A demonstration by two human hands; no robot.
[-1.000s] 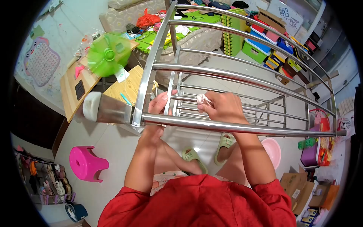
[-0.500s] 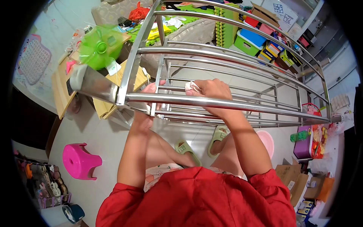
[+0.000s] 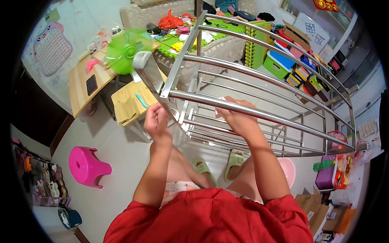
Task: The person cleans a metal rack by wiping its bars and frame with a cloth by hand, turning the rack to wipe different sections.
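A stainless-steel rack [image 3: 227, 106] of rounded bars slants across my front. My right hand [image 3: 241, 121] is behind its nearest long bar, with the fingers closed on a small white wipe [image 3: 220, 110]. That bar covers part of the hand. Beside the rack's left end, my left hand [image 3: 158, 123] is raised with its fingers curled; what they hold, if anything, is hidden. Just above it, a flat metal leg with a white cap [image 3: 142, 60] sticks out from the rack's corner.
A green fan [image 3: 129, 50] spins on wooden tables to the left, near a phone [image 3: 92, 85] and a blue pen [image 3: 141, 100]. A pink stool [image 3: 87, 167] stands lower left. Boxes [image 3: 314, 208] and a purple bin [image 3: 326, 174] line the right. A pink basin [image 3: 287, 172] is near my leg.
My left hand has come off the rack's end bars and curled up to their left. The rack's left end appears further right and lower. My right hand still holds the wipe, slightly lower.
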